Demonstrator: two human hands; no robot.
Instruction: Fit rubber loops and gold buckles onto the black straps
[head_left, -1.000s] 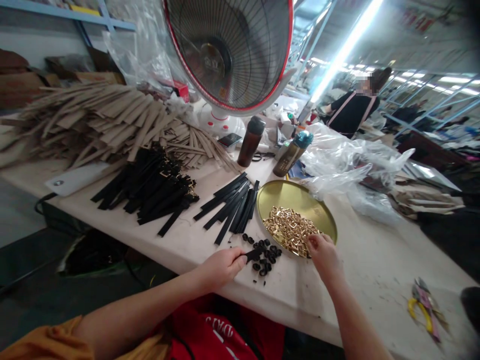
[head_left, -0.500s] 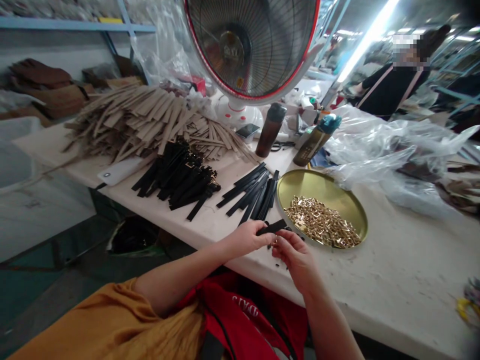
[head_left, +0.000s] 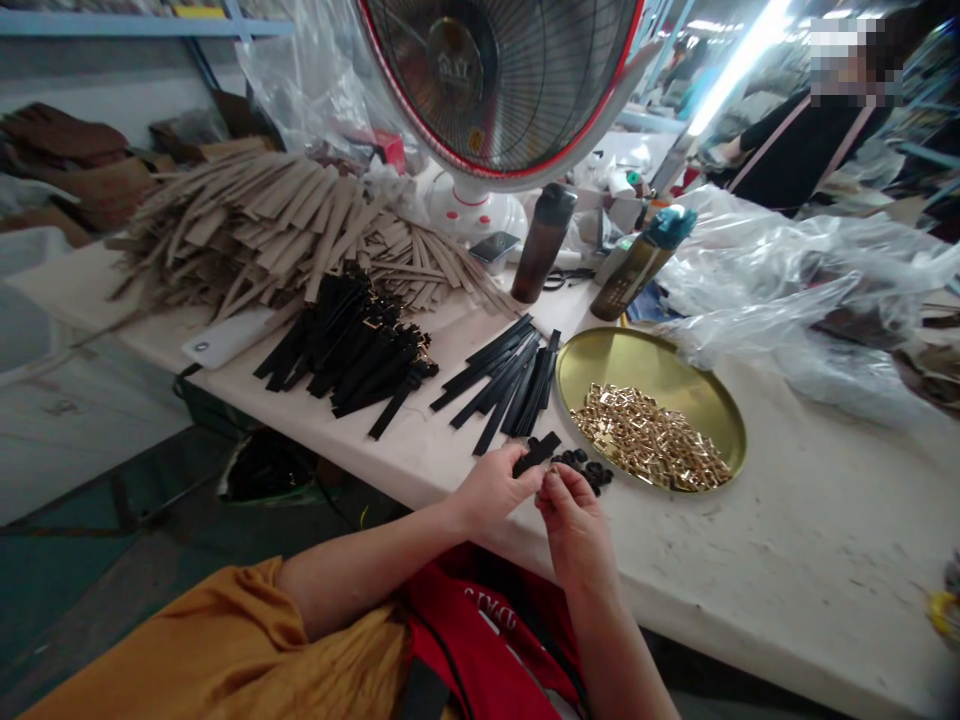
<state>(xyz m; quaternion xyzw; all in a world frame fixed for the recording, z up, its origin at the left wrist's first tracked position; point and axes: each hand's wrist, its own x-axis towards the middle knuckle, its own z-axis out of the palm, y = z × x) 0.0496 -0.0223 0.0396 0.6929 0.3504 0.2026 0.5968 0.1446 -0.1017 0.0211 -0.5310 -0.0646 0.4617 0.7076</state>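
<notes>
My left hand (head_left: 491,490) is closed around a short black strap (head_left: 540,452), whose free end sticks out above the fingers. Close against it, my right hand (head_left: 574,515) pinches a small thing at the strap's near end; the fingertips hide most of it. Small black loops (head_left: 595,471) lie in a heap just beyond the right hand. To the right, a round gold tray (head_left: 637,350) carries a pile of gold metal buckles (head_left: 649,435). Loose black straps (head_left: 499,385) are fanned out left of the tray. Farther left are bunched black straps with gold buckles (head_left: 375,360).
Beige strips (head_left: 277,220) are heaped at the back left, by a white phone (head_left: 229,338). A fan-shaped heater (head_left: 495,90) stands behind two bottles (head_left: 544,245). Plastic sheeting (head_left: 795,280) covers the back right. Another person (head_left: 810,150) is beyond the table.
My right hand has drawn left and in toward the left hand, uncovering the black loops. The strap in my left hand tilts more steeply. The whole view has shifted slightly.
</notes>
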